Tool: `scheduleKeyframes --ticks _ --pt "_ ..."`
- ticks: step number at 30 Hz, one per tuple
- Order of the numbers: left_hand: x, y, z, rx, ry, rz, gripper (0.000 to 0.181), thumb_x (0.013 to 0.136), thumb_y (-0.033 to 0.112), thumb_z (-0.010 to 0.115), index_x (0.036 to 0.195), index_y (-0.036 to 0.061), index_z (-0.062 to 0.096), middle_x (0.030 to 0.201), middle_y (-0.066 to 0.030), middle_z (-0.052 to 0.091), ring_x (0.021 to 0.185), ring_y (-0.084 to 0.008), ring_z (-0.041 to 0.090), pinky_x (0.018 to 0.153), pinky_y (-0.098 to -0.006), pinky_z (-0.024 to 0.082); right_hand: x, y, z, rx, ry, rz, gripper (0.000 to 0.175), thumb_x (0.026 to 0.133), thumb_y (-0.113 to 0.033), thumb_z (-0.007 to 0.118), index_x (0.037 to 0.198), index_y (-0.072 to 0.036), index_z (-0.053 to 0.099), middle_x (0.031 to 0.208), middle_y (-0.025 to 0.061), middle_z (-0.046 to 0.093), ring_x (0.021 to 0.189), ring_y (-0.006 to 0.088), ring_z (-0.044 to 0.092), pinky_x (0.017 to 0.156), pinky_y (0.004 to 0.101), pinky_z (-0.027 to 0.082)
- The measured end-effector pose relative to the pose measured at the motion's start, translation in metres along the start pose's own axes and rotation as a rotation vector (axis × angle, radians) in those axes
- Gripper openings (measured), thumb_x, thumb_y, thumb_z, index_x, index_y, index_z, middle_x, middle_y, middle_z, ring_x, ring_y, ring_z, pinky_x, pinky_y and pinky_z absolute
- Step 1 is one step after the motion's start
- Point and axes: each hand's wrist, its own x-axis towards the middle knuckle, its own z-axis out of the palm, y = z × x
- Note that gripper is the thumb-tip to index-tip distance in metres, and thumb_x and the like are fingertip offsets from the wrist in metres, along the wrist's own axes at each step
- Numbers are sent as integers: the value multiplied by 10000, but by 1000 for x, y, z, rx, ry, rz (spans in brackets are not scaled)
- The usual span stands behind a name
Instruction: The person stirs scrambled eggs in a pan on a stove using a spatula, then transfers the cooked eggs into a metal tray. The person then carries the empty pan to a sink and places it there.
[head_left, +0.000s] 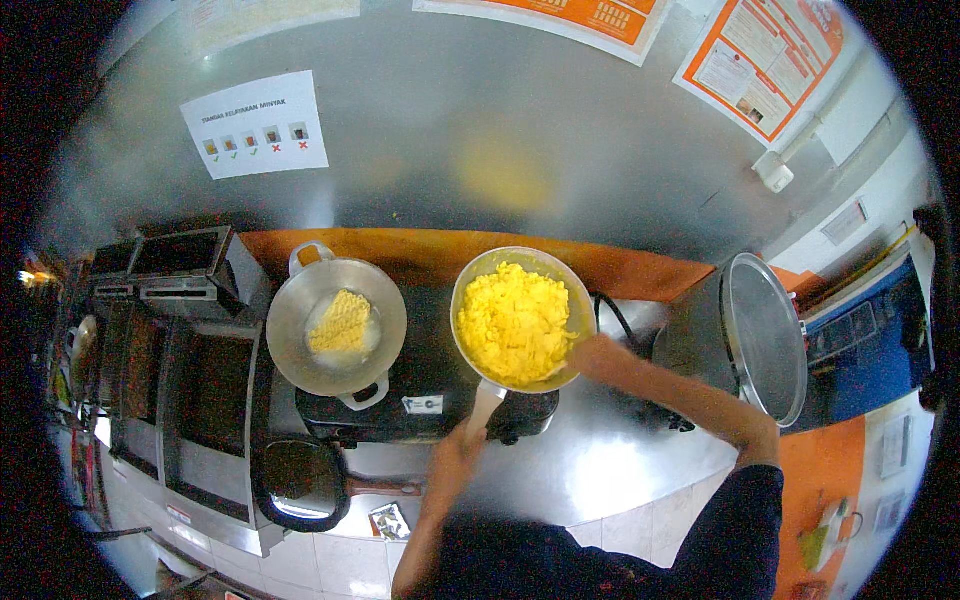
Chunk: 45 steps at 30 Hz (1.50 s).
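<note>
A light-coloured pan heaped with yellow scrambled egg sits on the right side of the black portable stove. My left hand is closed around the pan's pale handle. Over the pan's right rim is my right hand, blurred and close to the egg. Whether it grips a utensil cannot be made out. To the left, a two-handled metal wok holds a block of dried noodles in a little liquid.
A tall metal pot stands at the right of the steel counter. Front left lie a dark square pan with a brown handle and a small packet. Deep fryers line the left. A steel wall with printed sheets rises behind.
</note>
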Motion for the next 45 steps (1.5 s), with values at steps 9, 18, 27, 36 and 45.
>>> scheduleKeyframes --ticks 9,18,27,36,45 --pt "10 -11 -1 9 -27 -67 419 943 330 593 1208 6 612 984 -223 689 890 -324 681 756 -400 524 94 -62 22 222 225 407 275 949 -248 492 1030 -22 626 745 147 647 651 326 665 562 444 534" --pt "19 -7 -5 90 21 78 435 963 338 551 1219 -12 593 1057 -270 659 996 -423 643 847 -443 500 75 7 43 502 302 869 535 915 -494 510 790 -5 689 771 234 661 704 416 645 678 505 508" --pt "8 -25 -10 -562 -208 -317 605 985 545 397 1192 8 583 746 -100 608 640 -177 580 615 -314 479 12 -17 -10 429 267 916 536 953 -502 452 866 -28 689 766 232 663 735 428 653 664 540 516" --pt "11 -113 68 -597 -340 -569 685 895 718 414 1144 108 603 904 -64 651 681 -157 610 618 -289 503 -31 -39 1 483 447 948 484 962 -469 468 824 -39 641 734 238 639 716 437 635 665 563 499" --pt "63 -126 133 -436 -124 -521 496 938 583 503 849 116 648 703 -18 639 551 -145 601 495 -318 475 -20 -46 19 561 218 931 484 989 -431 422 827 -27 632 759 245 649 702 457 627 655 552 493"
